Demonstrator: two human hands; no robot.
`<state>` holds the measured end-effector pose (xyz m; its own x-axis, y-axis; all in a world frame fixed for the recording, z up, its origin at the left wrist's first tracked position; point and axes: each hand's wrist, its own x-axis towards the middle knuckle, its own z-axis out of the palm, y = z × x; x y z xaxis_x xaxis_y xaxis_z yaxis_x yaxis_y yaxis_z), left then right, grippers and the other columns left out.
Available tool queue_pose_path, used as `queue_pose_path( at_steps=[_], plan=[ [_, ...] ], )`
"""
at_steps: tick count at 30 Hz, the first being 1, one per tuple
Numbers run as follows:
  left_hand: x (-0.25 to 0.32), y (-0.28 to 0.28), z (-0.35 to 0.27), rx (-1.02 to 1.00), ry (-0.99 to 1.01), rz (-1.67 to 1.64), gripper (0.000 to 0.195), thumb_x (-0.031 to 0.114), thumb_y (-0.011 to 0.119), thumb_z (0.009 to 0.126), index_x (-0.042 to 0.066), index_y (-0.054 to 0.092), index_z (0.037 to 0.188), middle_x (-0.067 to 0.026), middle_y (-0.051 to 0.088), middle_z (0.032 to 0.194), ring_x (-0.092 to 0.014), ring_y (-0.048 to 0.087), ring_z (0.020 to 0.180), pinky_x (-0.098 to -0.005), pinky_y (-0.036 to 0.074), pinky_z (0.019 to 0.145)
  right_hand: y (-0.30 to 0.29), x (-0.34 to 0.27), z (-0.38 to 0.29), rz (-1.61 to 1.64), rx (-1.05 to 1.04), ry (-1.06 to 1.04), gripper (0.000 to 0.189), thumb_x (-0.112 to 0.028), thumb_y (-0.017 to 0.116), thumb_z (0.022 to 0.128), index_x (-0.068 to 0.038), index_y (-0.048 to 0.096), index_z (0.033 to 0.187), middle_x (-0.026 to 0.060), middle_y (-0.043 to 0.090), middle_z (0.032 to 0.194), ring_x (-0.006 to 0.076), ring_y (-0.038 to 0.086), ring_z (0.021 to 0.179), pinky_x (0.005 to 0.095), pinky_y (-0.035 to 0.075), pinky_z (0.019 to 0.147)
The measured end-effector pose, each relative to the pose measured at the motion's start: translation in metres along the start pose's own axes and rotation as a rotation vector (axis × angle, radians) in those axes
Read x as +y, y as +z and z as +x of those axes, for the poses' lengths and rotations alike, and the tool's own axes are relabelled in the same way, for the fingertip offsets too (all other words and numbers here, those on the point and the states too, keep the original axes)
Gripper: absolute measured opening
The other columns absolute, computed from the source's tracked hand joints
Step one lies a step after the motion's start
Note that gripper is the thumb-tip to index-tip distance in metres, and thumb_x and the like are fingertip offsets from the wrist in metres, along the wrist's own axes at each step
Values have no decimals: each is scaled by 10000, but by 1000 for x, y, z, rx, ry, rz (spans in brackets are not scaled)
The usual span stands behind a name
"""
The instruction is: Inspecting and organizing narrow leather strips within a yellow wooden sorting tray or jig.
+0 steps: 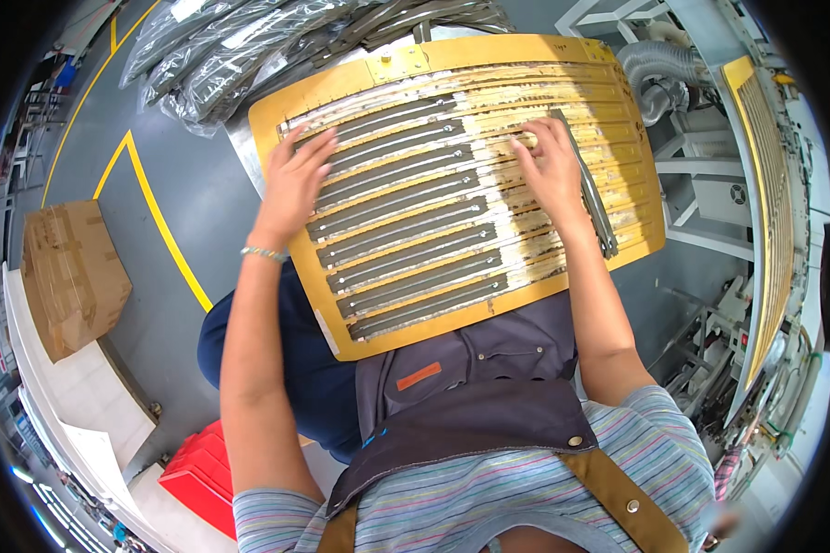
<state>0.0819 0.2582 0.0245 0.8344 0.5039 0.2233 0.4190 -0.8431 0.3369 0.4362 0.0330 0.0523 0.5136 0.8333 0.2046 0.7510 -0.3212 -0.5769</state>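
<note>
A yellow slotted board (415, 332) lies across the person's lap, tilted. Dark zippers with metallic teeth (401, 228) lie side by side in the slots of its left half. My left hand (301, 169) is at the upper left ends of the zippers, fingers spread and slightly blurred; whether it touches one is unclear. Over the bare slots right of the zippers is my right hand (550, 155), fingers bent, thumb apart. A bundle of dark zippers (591, 193) lies crosswise on the board, beside and partly behind the right hand and forearm. Whether the right fingertips pinch anything cannot be told.
Plastic-wrapped bundles of dark strips (214, 76) lie beyond the board. A cardboard box (76, 276) stands at the left, with a red plastic bin (204, 470) lower down. At the right are a flexible metal duct (664, 62) and another yellow slotted board (761, 207) on a machine.
</note>
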Motion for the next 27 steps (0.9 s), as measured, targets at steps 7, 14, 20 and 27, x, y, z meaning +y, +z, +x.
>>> queue_pose_path(
  at_steps=[7, 14, 20, 27],
  plan=[
    [8, -24, -6, -2, -11, 203, 404, 183, 660, 1018, 130, 686, 1417, 37, 581, 1576, -323, 391, 1539, -500, 311, 1240, -9, 42, -39, 62, 61, 72, 247, -205, 760, 985, -48, 719, 1172, 93, 651, 1250, 209, 696, 855, 351, 580, 744],
    [75, 48, 93, -27, 185, -13, 400, 235, 648, 1041, 107, 677, 1418, -13, 576, 1565, -346, 374, 1541, -512, 302, 1250, 6, 47, -48, 18, 164, -9, 196, -152, 759, 961, -55, 730, 1129, 110, 658, 1228, 317, 696, 1018, 394, 583, 819],
    [85, 69, 118, -57, 220, -14, 414, 236, 633, 1055, 100, 652, 1446, -15, 547, 1570, -329, 360, 1545, -501, 306, 1256, 6, 46, -49, 24, 188, 3, 181, -135, 755, 951, -57, 732, 1113, 106, 661, 1220, 310, 698, 1002, 397, 580, 796],
    [91, 78, 129, -38, 280, 0, 399, 264, 602, 1069, 112, 663, 1433, -19, 574, 1548, -326, 381, 1533, -496, 310, 1247, 6, 46, -49, 9, 203, -1, 167, -130, 750, 949, -59, 732, 1099, 87, 662, 1221, 283, 708, 915, 386, 578, 761]
  ],
)
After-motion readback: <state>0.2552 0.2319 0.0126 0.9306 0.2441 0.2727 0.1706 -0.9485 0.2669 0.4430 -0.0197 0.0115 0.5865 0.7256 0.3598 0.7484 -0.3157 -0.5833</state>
